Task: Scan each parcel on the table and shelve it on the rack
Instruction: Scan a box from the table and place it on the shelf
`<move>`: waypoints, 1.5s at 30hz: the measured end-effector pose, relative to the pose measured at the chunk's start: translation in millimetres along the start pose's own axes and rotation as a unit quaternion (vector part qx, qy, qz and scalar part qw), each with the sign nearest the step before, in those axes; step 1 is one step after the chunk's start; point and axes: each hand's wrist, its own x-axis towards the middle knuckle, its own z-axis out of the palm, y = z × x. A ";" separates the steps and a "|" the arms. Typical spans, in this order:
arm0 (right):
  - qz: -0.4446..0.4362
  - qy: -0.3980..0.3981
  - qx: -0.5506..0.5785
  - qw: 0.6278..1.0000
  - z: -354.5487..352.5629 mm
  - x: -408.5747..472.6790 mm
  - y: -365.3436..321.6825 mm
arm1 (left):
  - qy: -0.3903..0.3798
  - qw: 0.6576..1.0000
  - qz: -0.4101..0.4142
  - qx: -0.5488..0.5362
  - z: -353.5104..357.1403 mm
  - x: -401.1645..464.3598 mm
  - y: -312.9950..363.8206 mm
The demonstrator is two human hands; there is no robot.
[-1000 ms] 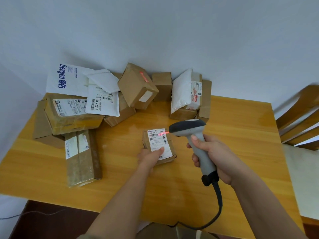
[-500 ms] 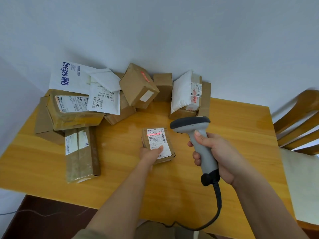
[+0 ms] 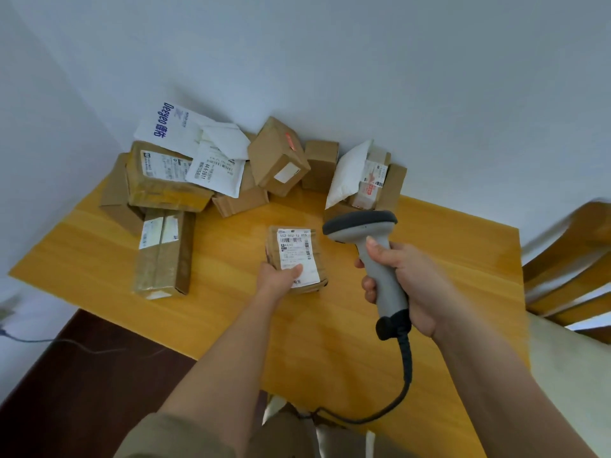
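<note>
— Since the earlier frames, what has been altered?

— Red scan light, previously seen across the label of the small parcel (image 3: 297,257), is no longer seen there; a red streak is noted on the tilted box (image 3: 277,157) at the back instead. Little other change is recorded – the parcel is found on the same patch of table (image 3: 446,259), near its middle.

— How is the parcel held?

— It is gripped at its near left corner by the left hand (image 3: 277,280), the thumb laid on the white label and the other fingers tucked out of sight beneath. Whether it has been raised clear of the surface cannot be told.

— And the other hand?

— The grey scanner (image 3: 373,256) is clasped round its handle by the right hand (image 3: 401,285), fingers curled fully about it, with the dark head held just to the right of the parcel. A black cable (image 3: 405,368) is seen trailing from the handle toward the near table edge.

— Remaining items?

— Further parcels are heaped against the wall: a long carton (image 3: 163,256) at the left, white mailers (image 3: 185,133), and a white bag (image 3: 347,173) leaned on cartons. A wooden chair (image 3: 568,259) is noted at the right.
</note>
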 end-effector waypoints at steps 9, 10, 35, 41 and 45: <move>-0.048 -0.022 0.022 0.998 -10.2 -3.6 20.1 | -0.114 0.965 -0.016 -0.236 -13.4 -61.9 -10.0; -0.053 -0.021 0.022 0.998 -4.6 -3.9 23.8 | -0.128 0.958 -0.004 -0.257 -20.2 -72.9 -10.4; -0.098 -0.353 -0.134 0.921 284.8 -301.9 258.0 | 0.106 0.857 0.185 -0.469 -366.9 -448.4 -306.0; -0.037 -0.443 -0.172 0.879 364.5 -428.8 354.0 | 0.266 0.784 0.181 -0.530 -444.4 -577.2 -428.5; -0.027 -0.509 -0.227 0.830 410.5 -498.6 400.8 | 0.331 0.710 0.200 -0.588 -484.2 -641.2 -499.5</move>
